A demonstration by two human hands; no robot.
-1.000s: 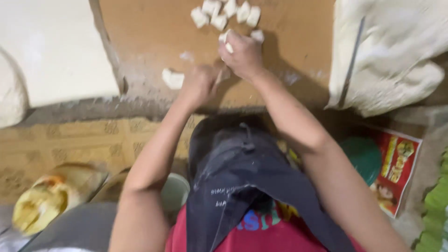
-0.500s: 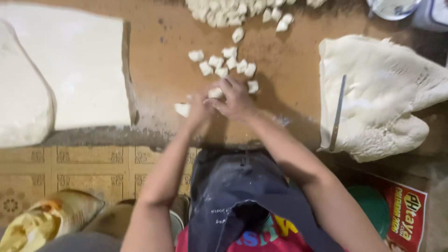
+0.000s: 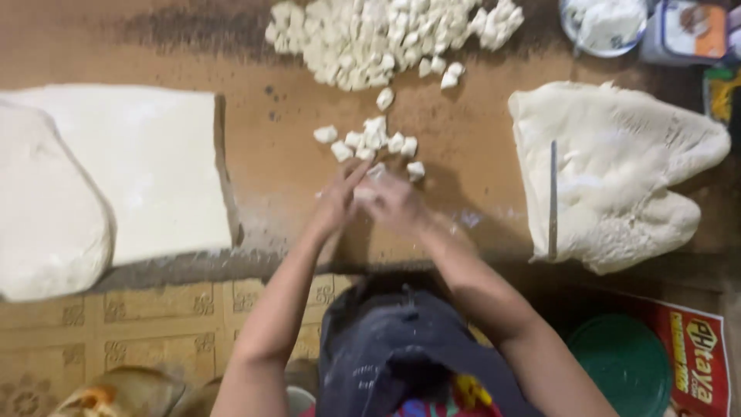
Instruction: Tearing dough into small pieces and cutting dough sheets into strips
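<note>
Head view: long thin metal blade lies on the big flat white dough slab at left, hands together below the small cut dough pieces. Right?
Not quite. In the head view the long thin metal blade lies on the lumpy white dough mass at right, not the flat white dough slab at left. The left hand and right hand do meet below the small cut dough pieces.

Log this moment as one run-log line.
left hand: pressed to right hand, blurred | between them: small dough piece, grip unclear | ahead: cut dough pieces | right: dough slab, metal blade on it

White dough pieces (image 3: 374,139), brown table (image 3: 270,154), dark apron (image 3: 401,355), yellow patterned floor (image 3: 139,324), green lid (image 3: 621,359)
</note>
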